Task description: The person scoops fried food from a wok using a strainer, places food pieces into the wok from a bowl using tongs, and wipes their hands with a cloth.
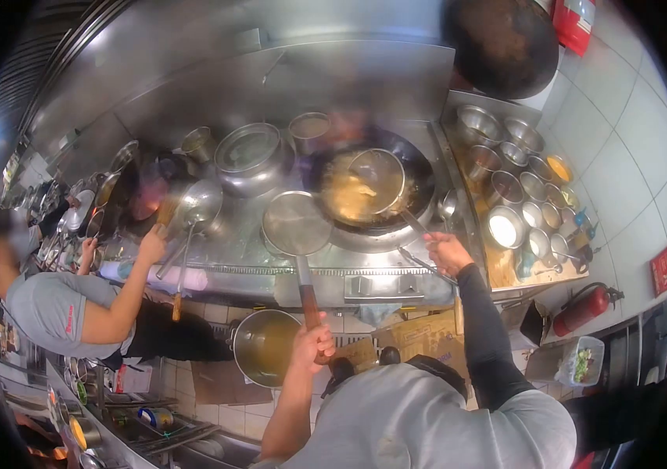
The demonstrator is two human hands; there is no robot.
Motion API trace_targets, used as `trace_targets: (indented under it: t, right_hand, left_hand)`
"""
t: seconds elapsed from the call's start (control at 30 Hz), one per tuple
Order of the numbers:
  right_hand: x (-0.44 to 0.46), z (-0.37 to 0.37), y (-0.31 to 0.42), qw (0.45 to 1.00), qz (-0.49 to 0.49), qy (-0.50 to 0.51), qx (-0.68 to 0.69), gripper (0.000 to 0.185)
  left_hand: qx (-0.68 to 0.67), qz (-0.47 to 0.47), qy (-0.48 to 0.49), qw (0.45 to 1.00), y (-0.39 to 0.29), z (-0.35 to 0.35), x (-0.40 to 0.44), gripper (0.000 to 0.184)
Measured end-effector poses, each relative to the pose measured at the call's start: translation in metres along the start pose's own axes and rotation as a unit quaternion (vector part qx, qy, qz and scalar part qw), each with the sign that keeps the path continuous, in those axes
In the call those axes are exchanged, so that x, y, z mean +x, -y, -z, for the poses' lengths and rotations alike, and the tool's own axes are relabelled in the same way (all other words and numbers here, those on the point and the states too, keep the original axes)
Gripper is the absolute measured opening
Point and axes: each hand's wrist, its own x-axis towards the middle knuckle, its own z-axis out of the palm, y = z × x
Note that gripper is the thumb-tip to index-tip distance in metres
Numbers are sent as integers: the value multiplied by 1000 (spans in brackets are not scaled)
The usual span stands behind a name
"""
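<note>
Clock directions are read on the head view, 12 o'clock at its top edge. The right grip (449, 254) is closed around the handle of the wok strainer (380, 178); the round head lies toward 10 to 11 o'clock from that grip, within the wok (421, 173). The handle's long axis follows the same line and crosses the wok's rim at about 4 o'clock. The left grip (315, 341) is closed around the wooden handle of the flat strainer (297, 223), whose long axis runs nearly 12 to 6 o'clock, with the mesh head just short of 12 o'clock from the grip. That head stands just beside the wok, at its 8 o'clock side; its height over the table (232, 236) cannot be determined. The golden food (349, 205) lies in the wok, between 8 and 9 o'clock from the wok strainer's head. The right grip is nearer to the wok, which bears 10 o'clock from it and 1 o'clock from the left grip. The pot (240, 344) of yellowish liquid stands at 9 o'clock from the left grip.
</note>
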Motion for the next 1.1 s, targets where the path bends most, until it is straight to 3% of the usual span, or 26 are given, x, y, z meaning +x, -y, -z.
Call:
trace_targets:
  t: [0.07,0.33,0.73,0.9,1.03,1.1]
  right_hand:
    - [6,-6,-1,991,-30,62,116,43]
    - [-14,27,9,987,-49,116,98,44]
    - [-34,3,5,977,-41,128,167,47]
    - [-50,-25,15,975,-21,149,165,48]
    - [-60,-61,21,988,11,110,104,49]
    - [-59,-73,16,993,45,113,7,47]
  left_hand:
    - [0,-9,1,1000,-4,-3,1,29]
    - [-2,-1,-31,1000,-3,-11,-8,29]
    - [-34,13,1,999,9,-11,-15,33]
    - [-56,25,13,998,11,-15,-17,32]
    - [-68,28,20,997,10,-14,-15,30]
    - [-86,32,29,995,8,-10,-12,29]
